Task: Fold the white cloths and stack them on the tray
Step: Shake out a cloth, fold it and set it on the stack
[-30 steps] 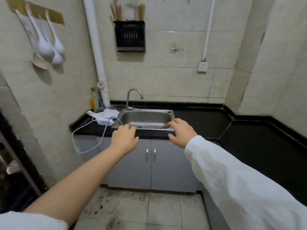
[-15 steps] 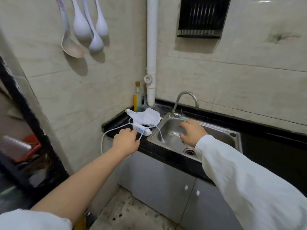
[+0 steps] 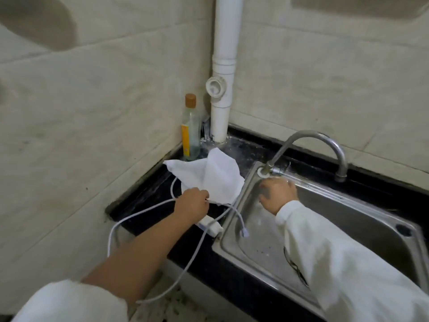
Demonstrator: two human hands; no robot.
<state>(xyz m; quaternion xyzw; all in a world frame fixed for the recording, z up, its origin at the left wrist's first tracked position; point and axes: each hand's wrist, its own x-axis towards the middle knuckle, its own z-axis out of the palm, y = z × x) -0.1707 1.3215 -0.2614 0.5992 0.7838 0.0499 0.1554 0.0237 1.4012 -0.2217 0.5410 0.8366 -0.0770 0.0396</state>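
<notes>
we find the white cloth crumpled on the black counter, in the corner left of the sink. our left hand touches its near edge, fingers curled; whether it grips cloth or the white cable we cannot tell. our right hand hangs loosely curled over the basin, holding nothing, and sits farther from the cloth. no tray is visible.
</notes>
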